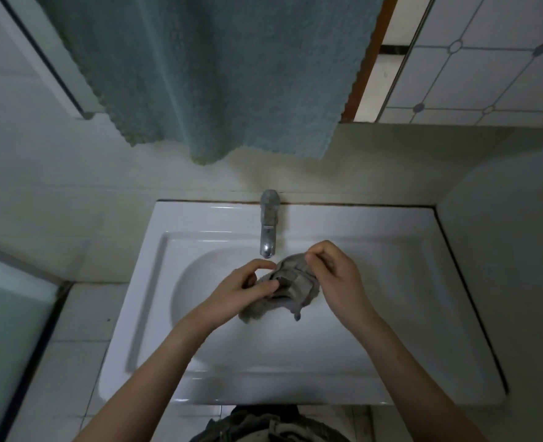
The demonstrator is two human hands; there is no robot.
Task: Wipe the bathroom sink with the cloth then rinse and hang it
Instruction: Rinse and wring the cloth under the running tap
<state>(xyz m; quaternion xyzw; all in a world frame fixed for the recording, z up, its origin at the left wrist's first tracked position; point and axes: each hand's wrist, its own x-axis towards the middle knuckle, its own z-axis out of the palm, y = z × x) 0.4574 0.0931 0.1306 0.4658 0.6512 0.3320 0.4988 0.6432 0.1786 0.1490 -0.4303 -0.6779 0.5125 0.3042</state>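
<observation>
One grey cloth [291,287], bunched and crumpled, held up over the basin of the single white sink [391,314], just below and in front of the one chrome tap [268,229]. Two hands on it: the left hand [243,290] pinching its left edge between thumb and fingers, the right hand [335,274] gripping its upper right edge, fingers curled in. Behind the tap, one teal towel [219,74] hangs against the wall, its top cut off by the frame. Whether water runs from the tap is hard to make out.
</observation>
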